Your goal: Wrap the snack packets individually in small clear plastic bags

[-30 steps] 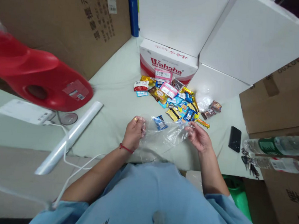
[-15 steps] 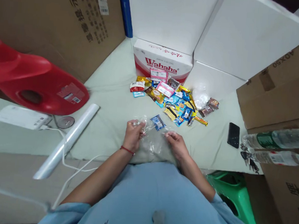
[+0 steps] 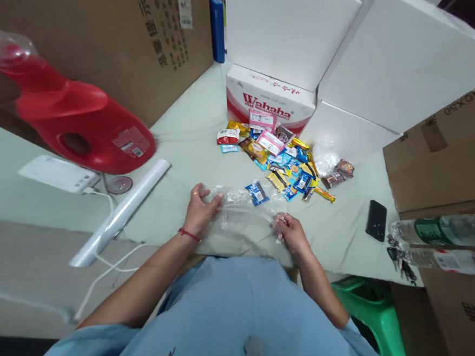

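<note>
A clear plastic bag (image 3: 240, 219) lies spread over the table's front part, between my hands. My right hand (image 3: 292, 233) pinches its crumpled right end. At the left end is my left hand (image 3: 201, 212), thumb and index finger apart, the thumb tip by the film's edge; whether it touches the film is unclear. A blue wrapped snack (image 3: 257, 193) lies just beyond the bag, near its far edge. Behind it, a pile of small packaged snacks (image 3: 279, 159) in yellow, blue, pink and brown wrappers rests before a Wahaha box (image 3: 271, 96).
To the left are a red jug (image 3: 98, 127), a white power bank (image 3: 59, 173) with a cable and a roll of film (image 3: 123, 210). A phone (image 3: 376, 220), keys (image 3: 401, 262) and plastic bottles (image 3: 445, 228) lie right. A green stool (image 3: 378, 312) stands below.
My left hand has moved left and its fingers have opened from the bag. My right hand still pinches the bag, which now lies wider and flatter. The whole view has shifted slightly.
</note>
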